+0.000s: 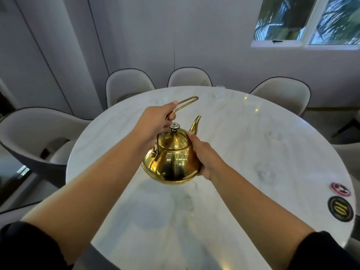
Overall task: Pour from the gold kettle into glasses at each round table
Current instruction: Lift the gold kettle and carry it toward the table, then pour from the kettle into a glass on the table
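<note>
Head: gold kettle (171, 164) between left fingers (171, 105), right fingers (192, 137).

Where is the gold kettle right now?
In the head view the gold kettle is centre frame, held over the round marble table. The left hand grips its wire handle, and the right hand cups its right side.

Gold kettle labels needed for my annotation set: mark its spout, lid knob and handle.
spout (195, 124), head view, middle of its curve.
lid knob (174, 126), head view, ribbed top.
handle (197, 98), head view, far loop end.
</note>
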Tool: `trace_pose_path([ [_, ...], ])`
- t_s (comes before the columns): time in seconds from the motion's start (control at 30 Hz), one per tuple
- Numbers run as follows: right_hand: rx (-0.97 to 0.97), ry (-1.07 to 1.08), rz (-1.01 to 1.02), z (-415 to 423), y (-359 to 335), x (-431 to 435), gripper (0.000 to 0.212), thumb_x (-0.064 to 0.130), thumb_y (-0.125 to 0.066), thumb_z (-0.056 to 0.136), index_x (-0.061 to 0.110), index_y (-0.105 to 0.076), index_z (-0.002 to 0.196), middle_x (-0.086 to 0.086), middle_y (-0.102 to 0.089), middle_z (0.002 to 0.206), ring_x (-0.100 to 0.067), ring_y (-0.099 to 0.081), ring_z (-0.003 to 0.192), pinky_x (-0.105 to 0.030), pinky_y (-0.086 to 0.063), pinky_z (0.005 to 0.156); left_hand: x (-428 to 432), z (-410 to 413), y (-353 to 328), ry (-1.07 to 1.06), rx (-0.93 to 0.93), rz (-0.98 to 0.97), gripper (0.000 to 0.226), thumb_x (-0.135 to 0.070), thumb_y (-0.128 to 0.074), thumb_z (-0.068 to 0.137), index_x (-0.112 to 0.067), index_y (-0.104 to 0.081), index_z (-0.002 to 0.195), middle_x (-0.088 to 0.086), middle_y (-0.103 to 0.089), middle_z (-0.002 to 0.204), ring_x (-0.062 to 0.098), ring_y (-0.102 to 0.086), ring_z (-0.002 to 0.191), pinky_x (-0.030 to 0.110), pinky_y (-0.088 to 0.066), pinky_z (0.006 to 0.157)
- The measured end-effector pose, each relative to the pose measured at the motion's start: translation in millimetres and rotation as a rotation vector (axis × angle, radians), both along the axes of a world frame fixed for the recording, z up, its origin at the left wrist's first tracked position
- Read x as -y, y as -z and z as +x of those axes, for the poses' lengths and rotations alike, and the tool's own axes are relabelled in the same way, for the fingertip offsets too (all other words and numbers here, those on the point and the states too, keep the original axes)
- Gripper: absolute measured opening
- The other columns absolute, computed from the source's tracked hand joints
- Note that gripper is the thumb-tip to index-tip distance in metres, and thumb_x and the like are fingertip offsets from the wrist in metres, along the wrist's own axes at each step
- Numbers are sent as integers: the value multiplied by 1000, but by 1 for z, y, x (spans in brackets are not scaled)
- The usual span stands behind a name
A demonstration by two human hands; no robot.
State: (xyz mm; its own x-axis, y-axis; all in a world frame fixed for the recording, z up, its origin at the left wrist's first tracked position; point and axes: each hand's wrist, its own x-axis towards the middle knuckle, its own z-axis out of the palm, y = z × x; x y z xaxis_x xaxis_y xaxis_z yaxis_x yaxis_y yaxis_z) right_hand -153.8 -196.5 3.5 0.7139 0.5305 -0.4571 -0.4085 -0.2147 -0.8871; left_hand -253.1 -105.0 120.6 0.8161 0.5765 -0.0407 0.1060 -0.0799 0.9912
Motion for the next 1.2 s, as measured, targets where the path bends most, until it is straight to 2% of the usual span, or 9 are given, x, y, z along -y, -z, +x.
trace_pose_path([
  [0.1,-8,34,-12,-35,9,6,111,87,-63,45,27,-44,137,-5,-61,123,-28,-61,107,-44,-56,84,1,-29,7,25,-26,-5,46,-42,-54,91,-18,-48,53,-11,-37,40,4,-27,32,15,-27,39],
  [0.2,-49,74,10,-72,21,10,95,79,-65,63,26,-40,138,-5,-60,125,-27,-59,107,-40,-56,76,-1,-57,17,47,-75,-1,50,-45,-55,90,-17,-46,49,-8,-35,41,6,-26,33,19,-26,47],
  [0.27,-77,85,16,-95,30,11,103,80,-66,57,26,-39,140,-5,-60,126,-27,-60,108,-40,-57,75,-2,-74,25,58,-104,-4,52,-46,-55,90,-17,-44,48,-8,-33,39,6,-25,33,20,-28,51],
  [0.33,-104,106,29,-114,40,12,109,81,-68,51,25,-39,141,-5,-60,126,-26,-60,108,-41,-57,79,-4,-87,34,83,-132,5,52,-46,-55,90,-17,-43,48,-7,-32,40,7,-24,34,21,-28,50],
  [0.57,-173,125,62,-161,69,14,82,69,-62,76,22,-41,140,-3,-62,124,-20,-62,103,-32,-54,70,-9,-114,64,136,-232,14,52,-45,-55,90,-15,-42,49,-3,-32,46,11,-24,40,23,-25,46],
  [0.67,-212,134,56,-168,82,12,88,74,-65,69,25,-43,138,-2,-63,123,-22,-62,107,-38,-56,79,-8,-116,72,158,-266,25,51,-45,-54,91,-15,-42,51,-5,-32,44,9,-24,37,20,-24,43],
  [0.83,-270,124,44,-173,93,10,105,85,-64,47,31,-47,135,-2,-65,123,-26,-63,108,-39,-59,64,-7,-110,79,204,-316,47,48,-41,-53,93,-13,-44,55,-9,-35,35,9,-26,33,19,-24,41],
  [1.0,-289,83,20,-173,91,14,84,80,-56,69,29,-46,136,-2,-63,124,-26,-61,108,-43,-59,73,-7,-102,82,216,-334,32,40,-34,-55,93,-11,-50,61,-1,-40,53,8,-29,38,14,-23,38],
  [1.2,-341,41,-16,-167,91,19,60,70,-44,87,26,-51,128,-5,-63,118,-30,-59,111,-48,-56,84,-4,-91,82,225,-390,57,41,-33,-49,96,-10,-54,63,-6,-38,40,6,-29,32,15,-24,37],
])
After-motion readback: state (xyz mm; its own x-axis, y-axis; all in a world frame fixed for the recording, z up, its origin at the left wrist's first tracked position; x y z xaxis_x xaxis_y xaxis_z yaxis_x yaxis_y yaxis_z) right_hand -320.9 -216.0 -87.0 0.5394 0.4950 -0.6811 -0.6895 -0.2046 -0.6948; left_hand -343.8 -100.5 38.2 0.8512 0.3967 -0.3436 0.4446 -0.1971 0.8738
